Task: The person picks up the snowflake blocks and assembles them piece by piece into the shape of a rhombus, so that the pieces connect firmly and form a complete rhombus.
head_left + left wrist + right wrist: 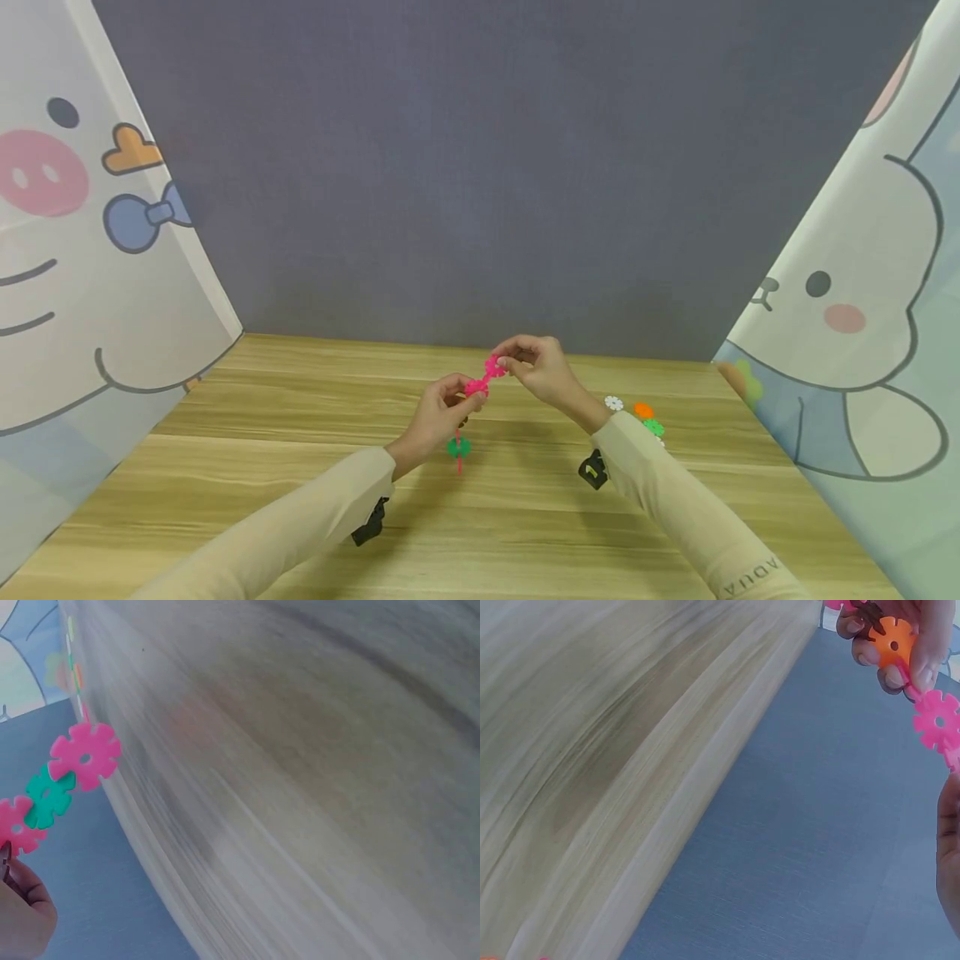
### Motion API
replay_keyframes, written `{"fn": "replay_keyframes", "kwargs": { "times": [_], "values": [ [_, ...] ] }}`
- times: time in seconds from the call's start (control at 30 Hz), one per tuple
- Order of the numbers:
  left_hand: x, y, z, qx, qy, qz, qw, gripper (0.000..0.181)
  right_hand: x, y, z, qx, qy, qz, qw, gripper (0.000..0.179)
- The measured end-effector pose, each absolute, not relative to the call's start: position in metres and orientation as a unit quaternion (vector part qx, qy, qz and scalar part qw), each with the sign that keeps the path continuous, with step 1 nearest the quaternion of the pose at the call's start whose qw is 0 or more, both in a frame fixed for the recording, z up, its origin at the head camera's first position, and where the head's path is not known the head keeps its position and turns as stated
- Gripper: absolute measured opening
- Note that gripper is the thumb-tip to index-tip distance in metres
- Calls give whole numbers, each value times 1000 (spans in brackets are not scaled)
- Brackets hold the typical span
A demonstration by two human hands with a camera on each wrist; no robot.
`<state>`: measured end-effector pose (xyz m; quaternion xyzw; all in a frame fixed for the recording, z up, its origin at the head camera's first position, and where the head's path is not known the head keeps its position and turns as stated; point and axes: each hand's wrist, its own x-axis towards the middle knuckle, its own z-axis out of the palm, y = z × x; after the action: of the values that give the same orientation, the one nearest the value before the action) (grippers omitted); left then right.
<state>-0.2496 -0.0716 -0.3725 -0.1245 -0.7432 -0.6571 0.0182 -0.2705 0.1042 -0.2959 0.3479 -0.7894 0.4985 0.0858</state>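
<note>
Above the middle of the wood-grain table (525,525), a chain of notched plastic discs (477,388) is held up between both hands. On its left part, the chain is gripped by the left hand (437,417), an orange disc (892,641) being caught between fingers and thumb; farther right, a pink disc (494,366) is pinched by the right hand (542,371). Below the left hand, a green disc (459,447) is suspended. At the right, beside the right sleeve (675,492), loose discs (643,410) in white, orange and green are scattered.
</note>
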Motion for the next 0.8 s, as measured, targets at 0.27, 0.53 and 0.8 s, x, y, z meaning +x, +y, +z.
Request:
{"fn": "replay_keyframes", "kwargs": {
  "times": [0.27,0.53,0.8],
  "values": [
    [-241,-75,-362,-131,-738,-661,-7,20,-275,105,-298,360,-799,478,68,14],
    [-243,-80,-368,-121,-735,-667,-12,24,-276,115,-296,383,-788,480,39,22],
    [-251,-85,-380,-112,-740,-664,11,33,-283,146,-310,360,-828,426,53,16]
  ]
}}
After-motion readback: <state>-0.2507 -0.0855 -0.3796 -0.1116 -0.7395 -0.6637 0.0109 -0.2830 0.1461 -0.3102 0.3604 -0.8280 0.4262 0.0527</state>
